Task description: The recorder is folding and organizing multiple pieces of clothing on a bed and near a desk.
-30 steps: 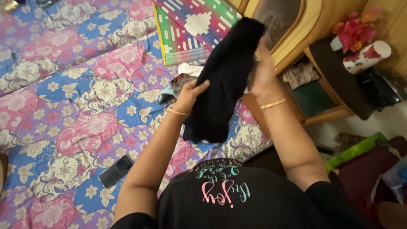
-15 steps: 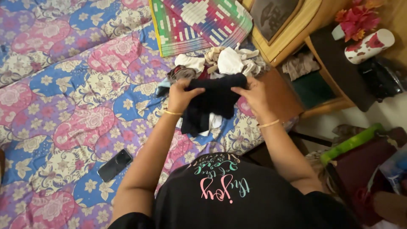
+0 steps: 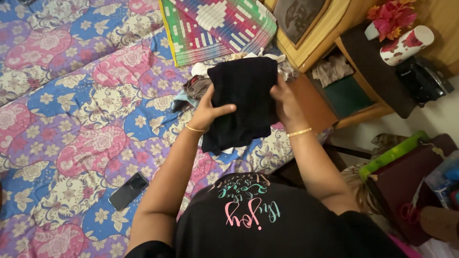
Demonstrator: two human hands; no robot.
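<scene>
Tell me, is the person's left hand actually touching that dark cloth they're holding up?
Touching. The head view shows the left hand gripping the dark cloth at its left edge, thumb pressed across the front of the fabric, no gap between them.

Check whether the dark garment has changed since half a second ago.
Yes. The dark garment, bunched low before, is now spread upward, covering more of the clothes pile beside the striped mat.

garment (image 3: 246,98): held above the bed (image 3: 71,119), between left hand (image 3: 209,111) and right hand (image 3: 285,101)
clothes pile (image 3: 201,86): on the bed, behind the garment (partly hidden)
phone (image 3: 128,190): on the bed, left of the arms
mug (image 3: 406,45): on the side table (image 3: 382,95), right of the bed
</scene>
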